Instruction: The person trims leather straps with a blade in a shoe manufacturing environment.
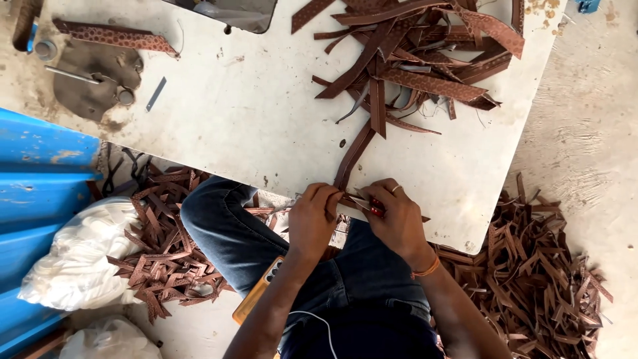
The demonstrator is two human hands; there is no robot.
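Note:
A long brown leather strip (353,154) runs from the pile on the white table (252,113) down to the near edge. My left hand (312,219) pinches its near end at the table's edge. Close beside it, my right hand (397,218) holds a small cutting tool with red handles (372,206), its metal tip touching the strip's end. The strip's very end is hidden under my fingers. My knees in blue jeans are below the table edge.
A heap of brown leather strips (419,60) lies at the table's far right. Cut scraps cover the floor at right (538,279) and left (166,252). A white sack (80,252), blue sheeting (33,179) and a metal blade (156,94) are at left.

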